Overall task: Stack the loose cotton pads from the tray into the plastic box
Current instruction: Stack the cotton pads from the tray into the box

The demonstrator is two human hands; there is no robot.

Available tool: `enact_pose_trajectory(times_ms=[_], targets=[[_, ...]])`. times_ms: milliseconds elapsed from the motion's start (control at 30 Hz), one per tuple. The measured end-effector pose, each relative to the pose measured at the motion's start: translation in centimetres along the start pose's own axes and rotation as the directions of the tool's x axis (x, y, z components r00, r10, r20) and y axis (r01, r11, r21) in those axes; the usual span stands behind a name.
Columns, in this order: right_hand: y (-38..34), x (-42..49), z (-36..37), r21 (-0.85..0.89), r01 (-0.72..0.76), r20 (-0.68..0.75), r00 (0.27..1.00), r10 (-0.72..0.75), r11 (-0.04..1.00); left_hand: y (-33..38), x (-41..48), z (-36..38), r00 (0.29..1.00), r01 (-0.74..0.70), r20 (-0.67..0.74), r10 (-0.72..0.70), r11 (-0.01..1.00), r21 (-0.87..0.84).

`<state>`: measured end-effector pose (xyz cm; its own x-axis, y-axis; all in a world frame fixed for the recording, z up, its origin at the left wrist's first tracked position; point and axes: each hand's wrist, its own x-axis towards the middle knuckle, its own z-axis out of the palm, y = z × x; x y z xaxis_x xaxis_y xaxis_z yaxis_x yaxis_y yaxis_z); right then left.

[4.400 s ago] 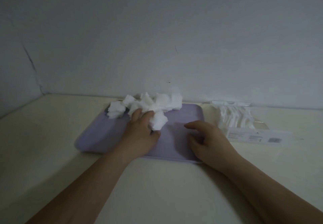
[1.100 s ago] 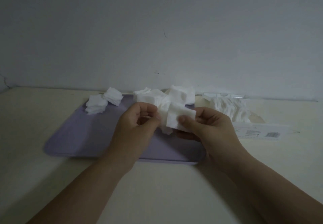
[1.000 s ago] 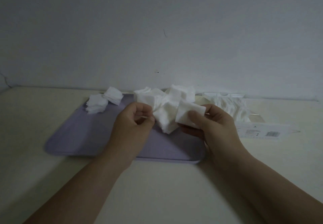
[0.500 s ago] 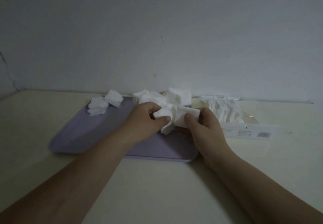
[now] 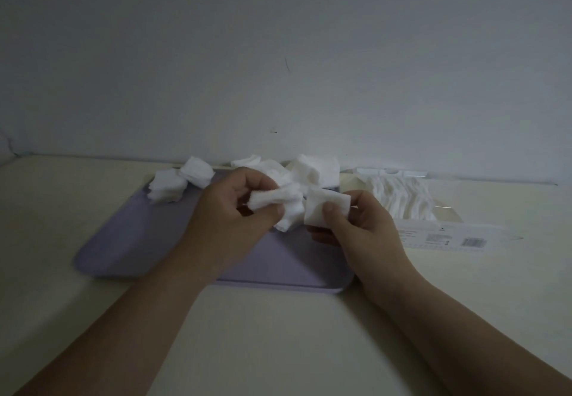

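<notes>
- Holding a small bunch of cotton pads, my left hand has its thumb and fingers curled around it, above the middle of the tray.
- My right hand pinches a single pad between the thumb and the fingers. This pad stands almost upright just beside the bunch, and I cannot tell if the two touch.
- The tray is lilac and lies flat on the bench, with its far edge near the wall.
- A loose pile of pads lies at the far edge of the tray, toward its far right corner, behind my hands.
- Two small heaps of pads sit at the far left corner of the tray, close against each other.
- The plastic box is clear and lies on the bench just beside the right edge of the tray. A row of pads is already inside it, and its near side carries a white label with a barcode.
</notes>
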<state>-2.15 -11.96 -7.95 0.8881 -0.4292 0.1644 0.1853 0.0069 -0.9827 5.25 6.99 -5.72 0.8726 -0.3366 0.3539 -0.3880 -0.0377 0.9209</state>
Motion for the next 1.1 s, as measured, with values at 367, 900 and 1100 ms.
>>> enact_pose_trajectory(times_ms=[367, 900, 1100], targets=[[-0.9, -0.4, -0.2, -0.018, 0.029, 0.235, 0.972, -0.024, 0.999, -0.4, -0.2, 0.7, 0.966, 0.234, 0.191, -0.175, 0.907, -0.351], [-1.0, -0.2, -0.4, -0.083, 0.016, 0.306, 0.952, 0.010, 0.996, -0.2, -0.2, 1.0, 0.960, 0.272, 0.186, -0.208, 0.844, -0.461], [-1.3, 0.0, -0.5, -0.029, -0.055, 0.318, 0.946, 0.061, 0.998, -0.5, -0.2, 1.0, 0.965, 0.256, 0.139, -0.220, 0.903, -0.345]])
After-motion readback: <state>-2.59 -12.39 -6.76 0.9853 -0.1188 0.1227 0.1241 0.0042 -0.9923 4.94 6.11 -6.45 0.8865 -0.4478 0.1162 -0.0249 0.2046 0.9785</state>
